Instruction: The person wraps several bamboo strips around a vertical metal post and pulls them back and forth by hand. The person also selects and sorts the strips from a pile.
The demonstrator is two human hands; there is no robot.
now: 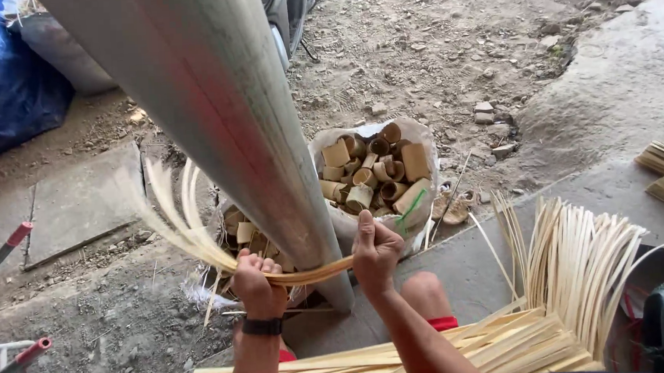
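Both hands, left [255, 281] and right [374, 250], grip closed on bamboo strips [192, 230] bent around the pole [216, 102]; sack [419, 142] behind.

The pole [224, 116] looks like smooth grey metal with a dull sheen. The strips [192, 230] bent round it are thin, pale split bamboo, matt and fibrous, as are the loose slats [567, 266] lying on the slab. The sack [419, 142] appears to be woven white plastic, holding short tan bamboo tube offcuts [369, 174] with rough-cut ends. The ground [430, 48] is gritty dirt and stones; the slab [619, 92] is rough matt concrete. A blue tarpaulin [6, 74] looks slightly glossy.
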